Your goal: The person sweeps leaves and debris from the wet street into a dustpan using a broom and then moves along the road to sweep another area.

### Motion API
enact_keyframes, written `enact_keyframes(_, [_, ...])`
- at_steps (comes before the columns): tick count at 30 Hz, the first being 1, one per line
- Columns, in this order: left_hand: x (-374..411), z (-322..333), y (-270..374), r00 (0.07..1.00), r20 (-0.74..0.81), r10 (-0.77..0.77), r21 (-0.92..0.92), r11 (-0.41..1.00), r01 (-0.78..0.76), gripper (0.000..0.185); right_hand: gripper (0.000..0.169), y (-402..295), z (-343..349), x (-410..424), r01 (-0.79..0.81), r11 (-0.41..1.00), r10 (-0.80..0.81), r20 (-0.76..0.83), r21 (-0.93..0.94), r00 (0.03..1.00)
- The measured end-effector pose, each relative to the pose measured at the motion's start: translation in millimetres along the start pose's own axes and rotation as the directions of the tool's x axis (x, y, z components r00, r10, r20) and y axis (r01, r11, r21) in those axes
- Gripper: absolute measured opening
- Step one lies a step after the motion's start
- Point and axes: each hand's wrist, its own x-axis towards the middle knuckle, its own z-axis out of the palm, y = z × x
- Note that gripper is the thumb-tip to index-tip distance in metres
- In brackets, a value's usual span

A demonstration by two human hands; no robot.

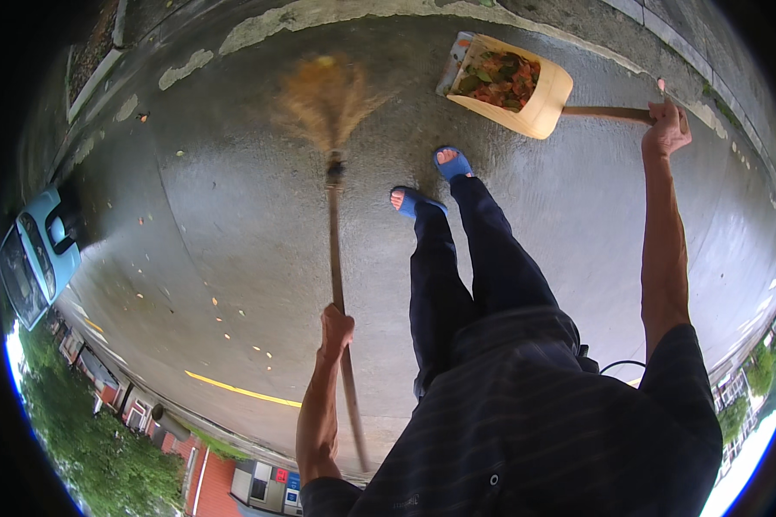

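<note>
My left hand point(337, 326) is closed around the wooden handle of a broom point(334, 226). The broom's straw head, blurred, lies on the wet pavement ahead of my feet, to the left. On the right, my right hand point(667, 128) grips the wooden handle of a long-handled dustpan point(561, 90) with a pale yellow plastic scoop. Green, red and brown leaves point(504, 77) fill much of the scoop, whose mouth faces left towards the broom head. A small gap of pavement parts the two tools.
Scattered leaves point(215, 301) dot the pavement point(252, 226) at left. A raised kerb point(679, 58) runs along the top right. A light blue car point(42, 252) stands at far left. A yellow line point(242, 389) marks the ground at lower left. Blue slippers point(452, 165) are on my feet.
</note>
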Motion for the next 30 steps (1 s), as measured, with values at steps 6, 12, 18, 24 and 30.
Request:
enact_keyframes(6, [-43,-16,-12,0.948,0.082,0.306,0.44,0.843,-0.311,0.014,0.02,14,-26,24,0.003,1.0,-0.003,-0.147,-0.005,0.989])
enact_keyframes(12, [-56,-24,-27,0.917,-0.065,0.393,0.477,0.819,-0.317,0.014,0.018,26,-45,34,-0.064,0.984,0.103,-0.238,0.167,0.966])
enact_keyframes(18, [23,-56,95,0.911,-0.21,0.355,0.336,0.901,-0.274,0.013,0.02,20,-90,69,-0.068,0.987,0.125,-0.416,0.147,0.901])
enact_keyframes(24, [96,-32,260,0.901,-0.138,0.412,0.188,0.904,-0.384,0.013,0.02,10,-99,93,-0.1,0.99,0.14,-0.514,0.104,0.846])
enact_keyframes(30, [55,-33,282,0.893,-0.043,0.447,0.476,0.795,-0.375,0.02,0.016,37,-136,97,-0.054,0.998,0.031,-0.423,-0.043,0.905])
